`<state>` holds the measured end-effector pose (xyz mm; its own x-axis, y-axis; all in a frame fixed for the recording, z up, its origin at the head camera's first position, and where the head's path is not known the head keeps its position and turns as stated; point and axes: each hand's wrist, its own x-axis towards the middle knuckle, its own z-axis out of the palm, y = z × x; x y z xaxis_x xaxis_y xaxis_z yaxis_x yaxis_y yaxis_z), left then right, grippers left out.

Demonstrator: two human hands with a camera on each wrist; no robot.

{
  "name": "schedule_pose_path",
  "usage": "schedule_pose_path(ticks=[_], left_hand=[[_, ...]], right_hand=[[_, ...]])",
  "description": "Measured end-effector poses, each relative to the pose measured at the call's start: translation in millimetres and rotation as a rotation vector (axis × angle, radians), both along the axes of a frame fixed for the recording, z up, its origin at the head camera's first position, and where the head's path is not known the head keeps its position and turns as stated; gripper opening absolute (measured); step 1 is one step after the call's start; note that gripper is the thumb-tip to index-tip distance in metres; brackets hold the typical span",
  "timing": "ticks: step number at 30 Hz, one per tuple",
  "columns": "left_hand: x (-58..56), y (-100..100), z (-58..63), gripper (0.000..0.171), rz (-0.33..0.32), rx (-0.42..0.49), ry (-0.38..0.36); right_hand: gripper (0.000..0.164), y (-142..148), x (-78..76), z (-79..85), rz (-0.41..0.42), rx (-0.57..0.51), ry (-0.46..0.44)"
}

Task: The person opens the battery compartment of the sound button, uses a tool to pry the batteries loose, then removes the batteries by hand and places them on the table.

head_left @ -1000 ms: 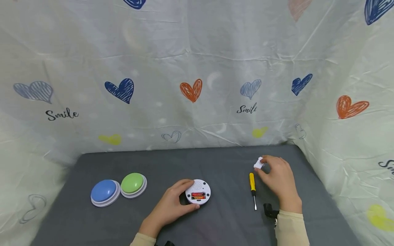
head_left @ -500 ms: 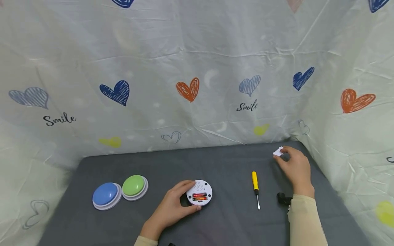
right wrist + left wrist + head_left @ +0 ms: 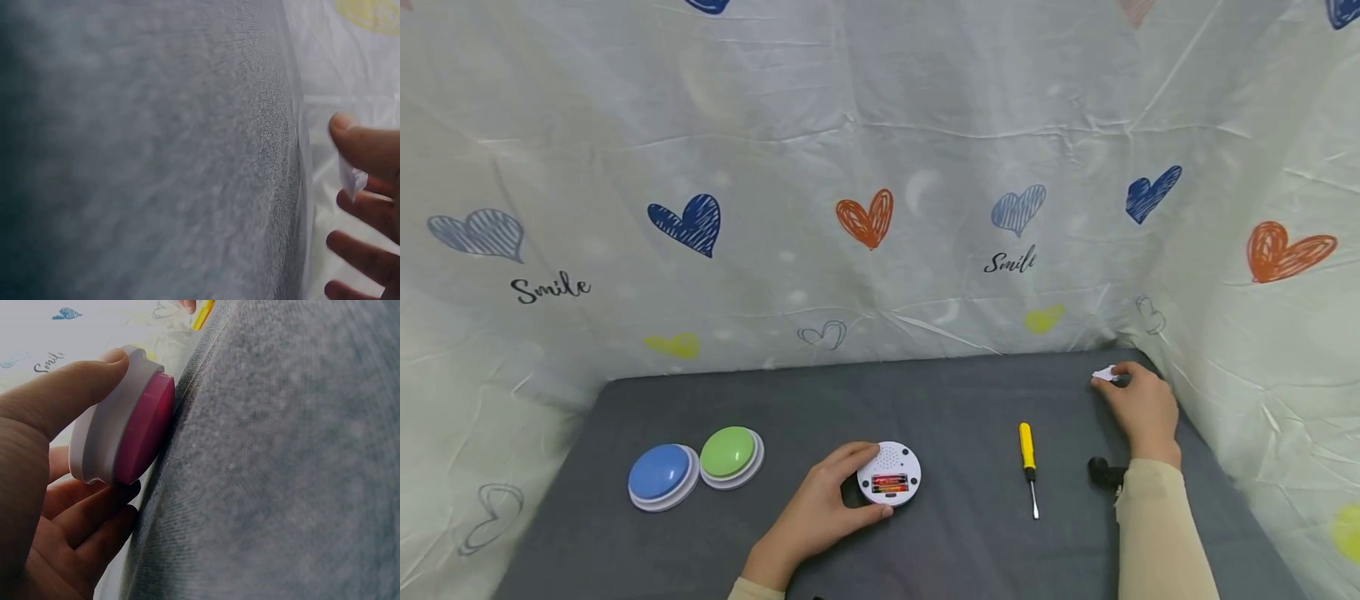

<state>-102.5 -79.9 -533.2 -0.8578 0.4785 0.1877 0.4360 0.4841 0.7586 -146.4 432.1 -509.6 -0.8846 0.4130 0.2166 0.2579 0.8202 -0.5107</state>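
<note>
My left hand grips a round white push-button buzzer by its rim, thumb on the near side and fingers at the far side. The buzzer lies upside down, its pink dome towards the table in the left wrist view. Its open battery compartment shows red and black batteries side by side. At the table's far right, my right hand pinches a small white battery cover between thumb and index finger. The other right fingers are spread apart in the right wrist view, where the cover is partly hidden.
A yellow-handled screwdriver lies between the hands, tip towards me. To the left stand a blue buzzer and a green one, domes up. A white heart-patterned cloth rises behind the grey table.
My right hand has carried the battery cover from beside the screwdriver handle over to the table's far right corner. My left hand has stayed on the buzzer, and the view has shifted slightly.
</note>
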Motion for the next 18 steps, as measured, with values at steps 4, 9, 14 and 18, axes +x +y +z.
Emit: schedule_pose_path(ticks=[4, 9, 14, 18], left_hand=[[0.3, -0.6, -0.4, 0.084, -0.001, 0.003, 0.001], [1.6, -0.4, -1.6, 0.083, 0.000, 0.013, 0.005], [2.0, -0.5, -1.9, 0.082, -0.001, 0.008, 0.012], [1.6, -1.2, -1.5, 0.081, -0.003, 0.008, 0.020]], right_hand=[[0.053, 4.3, -4.9, -2.5, -0.044, -0.036, -0.082], [0.058, 6.5, -9.5, -3.3, -0.105, -0.069, -0.143], [0.059, 8.6, -13.4, -2.8, -0.109, -0.041, -0.184], [0.057, 7.5, -15.4, -2.8, -0.104, -0.024, -0.213]])
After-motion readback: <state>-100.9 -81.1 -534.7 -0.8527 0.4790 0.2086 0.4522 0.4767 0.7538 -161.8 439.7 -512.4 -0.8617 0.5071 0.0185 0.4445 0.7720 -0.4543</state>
